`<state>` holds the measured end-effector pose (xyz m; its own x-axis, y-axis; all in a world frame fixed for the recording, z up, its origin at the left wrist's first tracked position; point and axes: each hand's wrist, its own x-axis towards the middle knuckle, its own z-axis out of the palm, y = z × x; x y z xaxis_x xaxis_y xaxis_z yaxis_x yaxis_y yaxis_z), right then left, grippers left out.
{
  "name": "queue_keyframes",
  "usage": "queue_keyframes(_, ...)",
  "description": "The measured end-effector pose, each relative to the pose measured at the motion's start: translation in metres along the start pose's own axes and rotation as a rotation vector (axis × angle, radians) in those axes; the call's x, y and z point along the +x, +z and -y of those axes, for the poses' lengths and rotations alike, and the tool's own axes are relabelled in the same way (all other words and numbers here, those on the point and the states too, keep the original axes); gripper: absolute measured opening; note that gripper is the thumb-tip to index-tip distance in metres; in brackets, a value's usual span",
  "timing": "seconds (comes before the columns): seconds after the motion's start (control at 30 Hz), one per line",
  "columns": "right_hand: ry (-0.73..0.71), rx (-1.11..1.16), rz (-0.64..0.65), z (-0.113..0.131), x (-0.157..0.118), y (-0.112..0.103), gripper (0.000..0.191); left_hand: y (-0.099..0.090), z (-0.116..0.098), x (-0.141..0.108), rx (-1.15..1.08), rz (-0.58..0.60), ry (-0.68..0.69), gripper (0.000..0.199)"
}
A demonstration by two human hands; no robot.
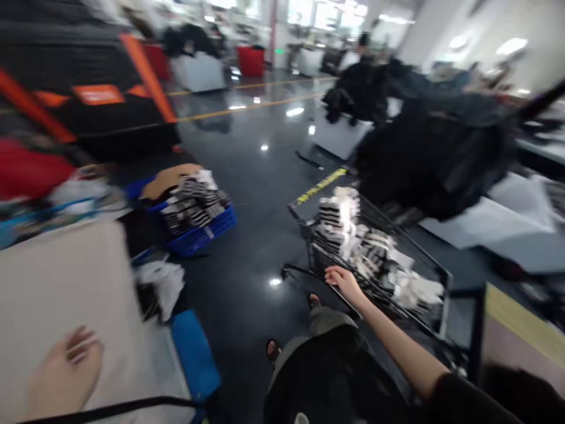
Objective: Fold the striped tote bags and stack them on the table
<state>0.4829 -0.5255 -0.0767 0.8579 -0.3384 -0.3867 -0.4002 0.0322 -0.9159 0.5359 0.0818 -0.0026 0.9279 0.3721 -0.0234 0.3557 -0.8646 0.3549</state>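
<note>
Resting on the near rim of a wire cart (410, 238) heaped with folded striped textiles (348, 235), the right hand (344, 281) shows no clear clench, while the open left hand (66, 368) lies flat on a beige sheet (66, 282), well left of the cart.

- I've got the left hand (66, 371) low in my view, fingers spread and lying flat on a pale beige sheet (66, 277), a little blurred.
- That sheet looks plain and smooth, and it runs off the lower left of my frame.
- The right hand (344, 282) is out at arm's length on the near edge of a black wire cart (410, 241); I can't tell if it's gripping.
- The cart is piled with uneven stacks of folded black-and-white pieces (339, 229).
- A loose white bundle (417, 288) lies at the cart's right end.
</note>
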Motion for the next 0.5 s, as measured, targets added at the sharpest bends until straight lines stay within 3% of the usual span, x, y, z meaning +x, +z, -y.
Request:
queue_keyframes(0.07, -0.043, 0.078, -0.139, 0.001, 0.022, -0.047, 0.038, 0.071, -0.121, 0.002, -0.264, 0.187, 0.155, 0.04)
queue_keyframes(0.13, -0.058, 0.16, -0.269, -0.004, 0.041, -0.099, 0.038, 0.129, -0.241, -0.017, -0.422, 0.417, 0.358, 0.041)
queue_keyframes(0.23, -0.029, 0.287, -0.405, -0.016, 0.064, -0.173, 0.038, 0.18, -0.396, -0.043, -0.441, 0.616, 0.633, 0.041)
queue_keyframes(0.3, 0.016, 0.364, -0.427, -0.023, 0.08, -0.209, 0.039, 0.197, -0.481, -0.044, -0.417, 0.615, 0.75, 0.04)
queue_keyframes(0.37, 0.056, 0.419, -0.391, -0.028, 0.097, -0.23, 0.04, 0.212, -0.557, -0.032, -0.388, 0.543, 0.824, 0.04)
queue_keyframes(0.43, 0.09, 0.462, -0.304, -0.028, 0.116, -0.235, 0.041, 0.231, -0.62, -0.015, -0.32, 0.464, 0.829, 0.042)
queue_keyframes(0.5, 0.119, 0.515, -0.182, -0.025, 0.136, -0.226, 0.042, 0.255, -0.666, -0.004, -0.138, 0.498, 0.751, 0.042)
